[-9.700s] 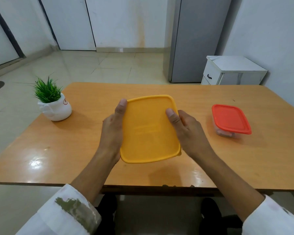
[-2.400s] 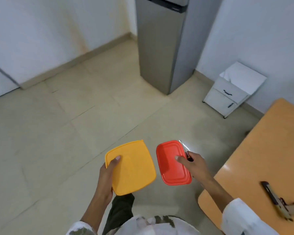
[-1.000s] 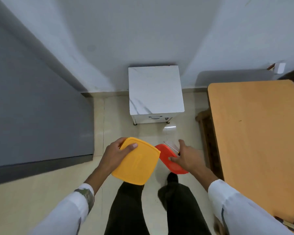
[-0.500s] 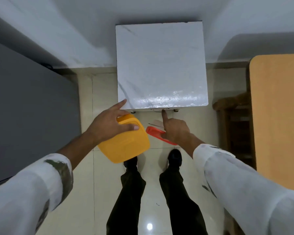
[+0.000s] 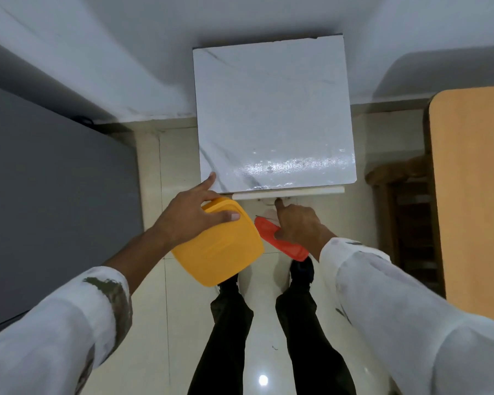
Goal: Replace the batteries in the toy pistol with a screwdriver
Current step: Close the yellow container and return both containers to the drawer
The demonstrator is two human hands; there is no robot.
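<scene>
I stand over a small white cabinet [image 5: 274, 115] with a marble-look top. My left hand [image 5: 191, 215] grips a yellow-lidded container [image 5: 220, 252], with its index finger touching the cabinet's front left corner. My right hand [image 5: 297, 223] holds a red-lidded container [image 5: 280, 240] tilted on edge, and its index finger reaches under the cabinet top at the drawer front [image 5: 288, 192], which stands slightly out. The toy pistol and the screwdriver are not visible.
A grey refrigerator side [image 5: 54, 195] fills the left. The orange wooden table [image 5: 474, 195] edge is at the right, with a dark chair [image 5: 405, 212] tucked beside it. My legs and shoes stand on the pale tiled floor [image 5: 160, 309].
I have stepped closer to the cabinet with both containers. The drawer front now shows as a thin white strip out from under the top, with my right index finger at it.
</scene>
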